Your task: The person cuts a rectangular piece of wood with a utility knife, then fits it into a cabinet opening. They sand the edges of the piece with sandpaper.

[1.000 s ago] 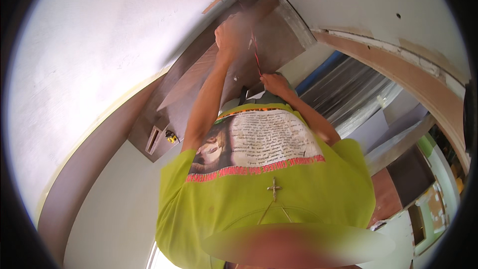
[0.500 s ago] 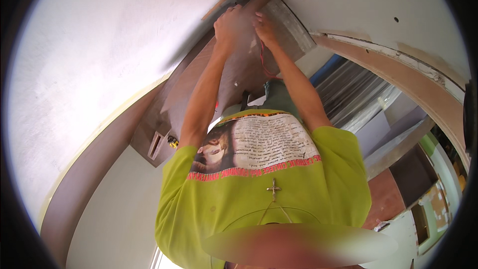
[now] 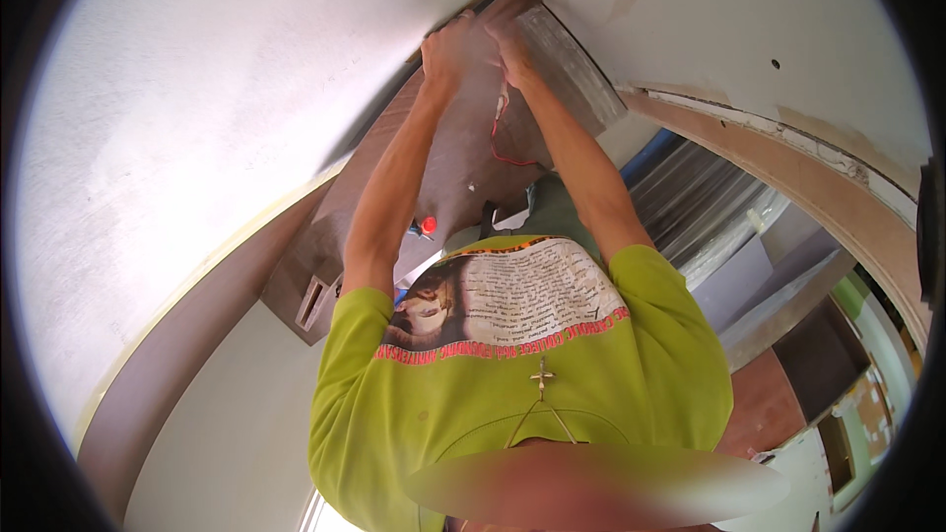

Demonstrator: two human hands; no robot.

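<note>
Both my arms reach up to a brown wood-look board [image 3: 514, 0] in the corner where the wall meets a brown surface. My left hand [image 3: 448, 54] has its fingers curled over the board's edge, close to the white wall. Just to its right, my right hand [image 3: 509, 51] grips the board's other side; its fingertips are partly blurred. A thin red wire [image 3: 501, 133] hangs below my right hand and loops over the brown panel [image 3: 394, 153]. Near my left forearm lies a red-ended tool [image 3: 427, 227], partly hidden.
The white wall [image 3: 197, 89] rises on the left, another wall [image 3: 709, 20] on the right. The brown panel has a rectangular cutout [image 3: 313, 300] at its lower left. Plastic-wrapped panels [image 3: 690, 192] stand to the right, beyond a brown frame edge [image 3: 788, 153].
The board has shifted against the left wall and into the corner. My right hand has moved inward along it. The red wire has swung left; my left arm now covers the yellow tape measure.
</note>
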